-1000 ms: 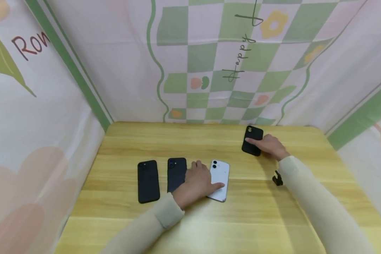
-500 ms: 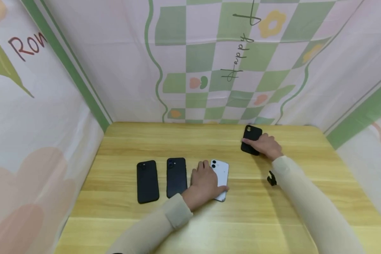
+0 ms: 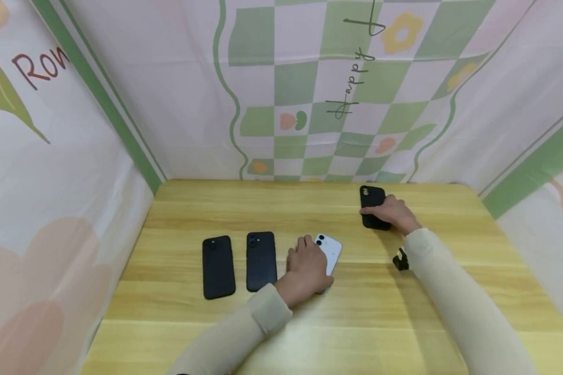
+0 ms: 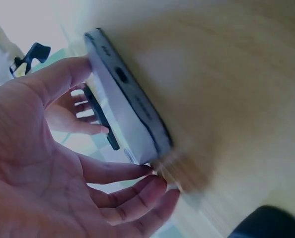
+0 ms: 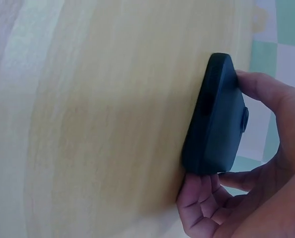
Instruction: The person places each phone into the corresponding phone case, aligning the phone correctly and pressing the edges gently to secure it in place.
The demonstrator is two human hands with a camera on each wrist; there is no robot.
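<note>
My left hand (image 3: pixel 306 269) grips a white phone (image 3: pixel 330 251) by its long edges, thumb on one side and fingers on the other. The left wrist view shows the phone's bottom end (image 4: pixel 121 77) with its charging port, close over the table. Farther back on the right, my right hand (image 3: pixel 394 213) holds a black phone (image 3: pixel 372 198) across its width, camera side up. In the right wrist view, thumb and curled fingers sit on opposite edges of that black phone (image 5: pixel 219 119).
Two dark phones lie side by side on the wooden table (image 3: pixel 356 333): one (image 3: pixel 218 268) at the left, another (image 3: pixel 261 263) nearer my left hand. A small black wrist-camera piece (image 3: pixel 401 259) shows by my right sleeve. A patterned cloth (image 3: pixel 295 83) hangs behind the table.
My left hand has moved right, off the middle dark phone, and closed around the white phone, which has turned slightly clockwise. The black phone in my right hand has turned slightly counterclockwise.
</note>
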